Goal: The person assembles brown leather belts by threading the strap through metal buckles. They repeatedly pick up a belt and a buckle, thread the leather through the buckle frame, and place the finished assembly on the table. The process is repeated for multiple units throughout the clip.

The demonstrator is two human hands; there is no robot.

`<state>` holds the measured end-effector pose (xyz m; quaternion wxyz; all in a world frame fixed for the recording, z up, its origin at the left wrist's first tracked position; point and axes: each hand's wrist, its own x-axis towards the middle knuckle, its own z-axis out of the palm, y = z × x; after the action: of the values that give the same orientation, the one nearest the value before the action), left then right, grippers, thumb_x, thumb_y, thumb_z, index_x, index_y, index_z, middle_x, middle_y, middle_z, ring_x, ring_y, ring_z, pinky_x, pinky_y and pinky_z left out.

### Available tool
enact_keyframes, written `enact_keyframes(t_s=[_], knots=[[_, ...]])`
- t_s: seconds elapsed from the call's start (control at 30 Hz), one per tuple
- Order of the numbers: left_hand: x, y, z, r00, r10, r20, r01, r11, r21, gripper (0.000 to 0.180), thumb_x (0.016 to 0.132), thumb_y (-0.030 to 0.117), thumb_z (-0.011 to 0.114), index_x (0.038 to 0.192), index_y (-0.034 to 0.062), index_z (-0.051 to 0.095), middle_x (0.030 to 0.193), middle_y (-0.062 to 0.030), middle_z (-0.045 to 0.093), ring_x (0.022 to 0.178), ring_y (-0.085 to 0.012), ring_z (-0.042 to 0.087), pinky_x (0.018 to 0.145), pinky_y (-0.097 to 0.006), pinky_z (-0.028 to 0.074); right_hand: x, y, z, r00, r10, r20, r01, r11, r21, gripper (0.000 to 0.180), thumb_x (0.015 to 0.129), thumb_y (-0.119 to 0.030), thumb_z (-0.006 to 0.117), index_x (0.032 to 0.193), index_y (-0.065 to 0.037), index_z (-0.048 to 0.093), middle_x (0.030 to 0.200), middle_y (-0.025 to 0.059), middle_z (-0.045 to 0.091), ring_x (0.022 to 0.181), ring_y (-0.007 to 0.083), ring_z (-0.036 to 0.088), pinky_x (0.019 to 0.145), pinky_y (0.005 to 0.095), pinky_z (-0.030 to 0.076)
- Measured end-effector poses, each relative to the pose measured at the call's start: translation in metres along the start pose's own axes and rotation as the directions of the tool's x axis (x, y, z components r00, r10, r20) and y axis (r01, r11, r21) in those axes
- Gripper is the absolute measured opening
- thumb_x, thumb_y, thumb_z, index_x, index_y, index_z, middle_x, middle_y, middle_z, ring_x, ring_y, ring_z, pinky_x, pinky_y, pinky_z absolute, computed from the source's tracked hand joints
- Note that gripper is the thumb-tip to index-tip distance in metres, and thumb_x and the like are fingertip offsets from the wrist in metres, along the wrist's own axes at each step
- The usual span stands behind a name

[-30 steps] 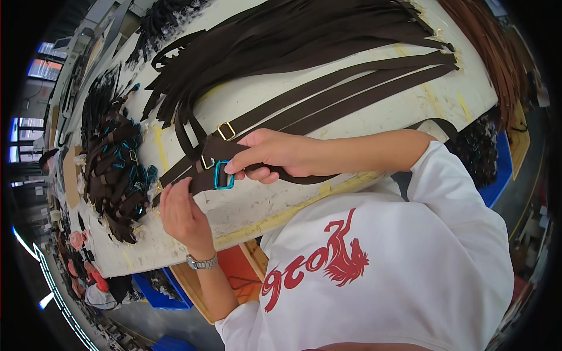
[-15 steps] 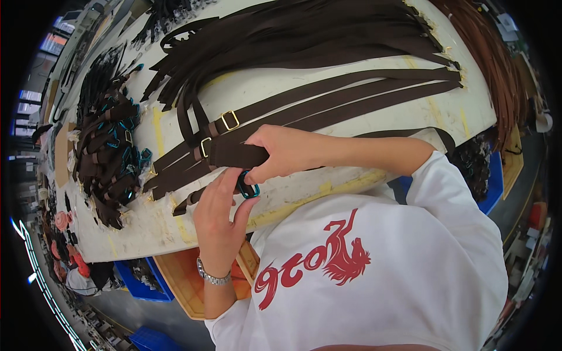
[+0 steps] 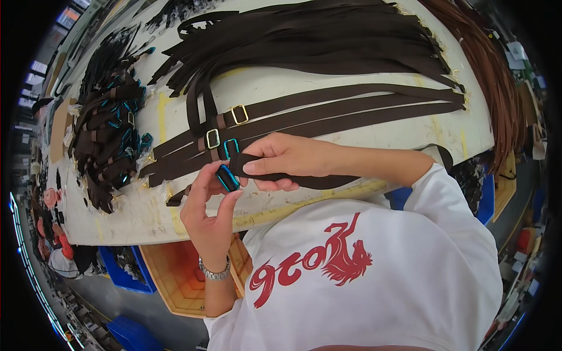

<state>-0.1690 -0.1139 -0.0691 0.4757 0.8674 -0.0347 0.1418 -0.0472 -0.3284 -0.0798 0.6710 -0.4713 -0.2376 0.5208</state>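
White and worn, with yellow stains, the worktable [image 3: 328, 88] is filling most of the view, and many dark brown straps are lying across it. The left hand [image 3: 209, 216] is pinching a small blue-edged buckle [image 3: 228, 177] between thumb and fingertips, just below the middle of the table edge. The right hand [image 3: 287, 161] is closing around the end of a brown strap [image 3: 304, 180], which is running from the buckle toward 3 o'clock, under the forearm. The strap is looking light, soft and floppy, so it is probably best to take it close to its tip, where it stays stiff enough to guide; the buckle is small, hard and smooth, and could slip if it is held only by the corners. At 12 o'clock from the hands, three finished straps [image 3: 351, 111] with square metal buckles [image 3: 239, 114] are lying side by side, touching the right fingers. At 9 o'clock a heap of short strap pieces with blue buckles [image 3: 111, 140] is sitting near. A big bundle of loose straps [image 3: 316, 41] is spreading at 12 o'clock, farther away. An orange crate [image 3: 175, 275] is standing under the table at 7 o'clock.
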Motion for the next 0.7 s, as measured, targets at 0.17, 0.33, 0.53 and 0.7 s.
enact_keyframes(t_s=[0.17, 0.33, 0.53, 0.7], knots=[[-0.004, -0.002, 0.004, 0.993, -0.113, 0.033, 0.117, 0.978, -0.171, 0.055, 0.086, -0.011, 0.076, 0.140, -0.0044, 0.066, 0.112, -0.0103, 0.077, 0.097, -0.0159, 0.075, 0.091, -0.030, 0.059, 0.002, 0.005, 0.000, 0.998, 0.065, -0.016, -0.064, 0.997, 0.046, 0.027, 0.114, -0.030, 0.058, 0.103, -0.008, 0.068, 0.064, -0.0053, 0.051, 0.049, 0.0011, 0.033, 0.045, 0.0218, 0.024], [-0.015, -0.006, 0.002, 0.989, -0.137, 0.059, 0.146, 0.973, -0.180, 0.059, 0.082, -0.008, 0.080, 0.139, -0.0009, 0.069, 0.115, -0.0134, 0.079, 0.096, -0.0186, 0.078, 0.089, -0.032, 0.061, -0.001, -0.001, 0.007, 0.989, 0.132, -0.072, -0.136, 0.989, -0.051, 0.027, 0.111, -0.028, 0.060, 0.099, -0.007, 0.073, 0.062, -0.0075, 0.048, 0.050, 0.0008, 0.030, 0.046, 0.0234, 0.019], [-0.018, -0.005, -0.004, 0.992, -0.092, 0.090, 0.107, 0.978, -0.176, 0.059, 0.082, -0.009, 0.080, 0.139, -0.0019, 0.070, 0.124, -0.0169, 0.077, 0.100, -0.0203, 0.078, 0.091, -0.033, 0.062, -0.007, 0.005, 0.023, 0.977, 0.207, -0.048, -0.206, 0.978, 0.016, 0.031, 0.111, -0.031, 0.063, 0.098, -0.006, 0.074, 0.061, -0.0081, 0.046, 0.051, 0.0006, 0.029, 0.047, 0.0240, 0.018], [-0.028, -0.014, -0.005, 0.975, -0.165, 0.145, 0.207, 0.912, -0.354, 0.059, 0.080, -0.010, 0.081, 0.138, -0.0029, 0.070, 0.125, -0.0164, 0.077, 0.101, -0.0212, 0.078, 0.092, -0.034, 0.064, -0.007, 0.011, 0.030, 0.973, 0.224, -0.051, -0.223, 0.975, 0.014, 0.035, 0.112, -0.034, 0.063, 0.096, -0.004, 0.073, 0.064, -0.0071, 0.047, 0.052, 0.0011, 0.031, 0.047, 0.0245, 0.019]])
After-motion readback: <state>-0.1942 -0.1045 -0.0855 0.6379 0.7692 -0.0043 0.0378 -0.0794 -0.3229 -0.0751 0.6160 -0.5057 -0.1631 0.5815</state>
